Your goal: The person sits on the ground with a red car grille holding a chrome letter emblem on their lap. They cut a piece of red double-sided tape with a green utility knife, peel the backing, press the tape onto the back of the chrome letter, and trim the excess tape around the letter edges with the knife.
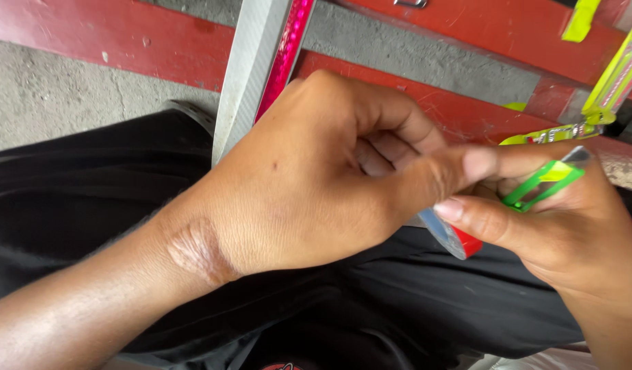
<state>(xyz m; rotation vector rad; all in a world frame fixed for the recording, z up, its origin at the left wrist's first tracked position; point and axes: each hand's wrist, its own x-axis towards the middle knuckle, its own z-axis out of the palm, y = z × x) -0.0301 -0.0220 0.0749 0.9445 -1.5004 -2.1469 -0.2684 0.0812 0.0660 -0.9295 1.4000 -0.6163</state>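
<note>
Head view over a lap in black cloth (90,185). Left hand (309,185), fingers curled shut round a long grey strip w/ pink reflective band (261,62); the strip's red-tipped end (453,240) sticks out below. Right hand (562,226) pinches a small green clip (542,185) btwn thumb & fingers. Red beams (158,48) behind.

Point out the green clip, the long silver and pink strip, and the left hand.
green clip (543,183): head view, on its green arm.
silver and pink strip (251,62): head view, on its silver face.
left hand (295,185): head view, back of hand.
</note>
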